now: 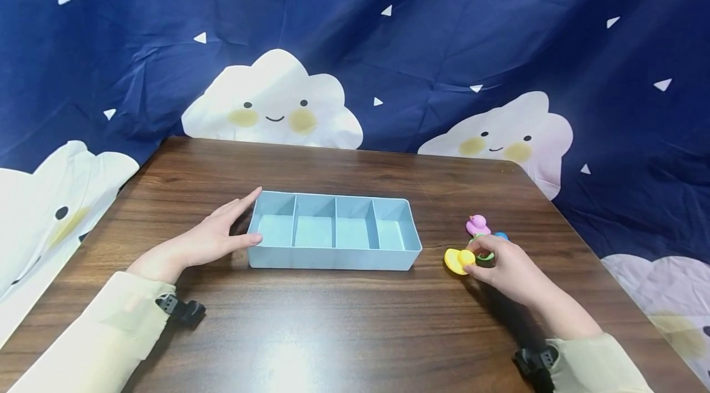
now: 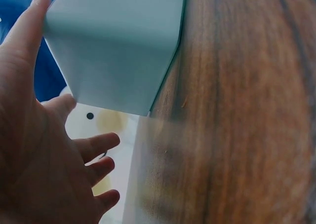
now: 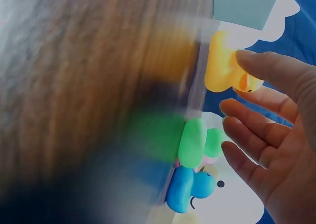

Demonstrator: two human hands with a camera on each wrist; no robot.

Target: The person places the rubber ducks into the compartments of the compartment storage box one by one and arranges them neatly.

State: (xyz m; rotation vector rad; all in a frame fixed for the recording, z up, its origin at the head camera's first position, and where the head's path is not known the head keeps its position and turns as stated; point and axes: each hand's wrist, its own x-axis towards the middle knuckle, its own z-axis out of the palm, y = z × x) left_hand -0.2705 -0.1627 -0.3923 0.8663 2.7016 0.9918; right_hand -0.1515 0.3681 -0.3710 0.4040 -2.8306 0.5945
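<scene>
A light blue tray with several compartments stands on the table. My left hand touches its left end, thumb and fingers spread; the left wrist view shows this hand beside the tray's end wall. Between thumb and index finger, my right hand pinches a yellow duck, right of the tray. In the right wrist view, the yellow duck is at the fingertips of this hand. A green duck and a blue duck sit close by. The pink duck is behind them.
The brown wooden table reaches back to a dark blue cloth printed with smiling white clouds and triangles. Black wrist devices are on both forearms.
</scene>
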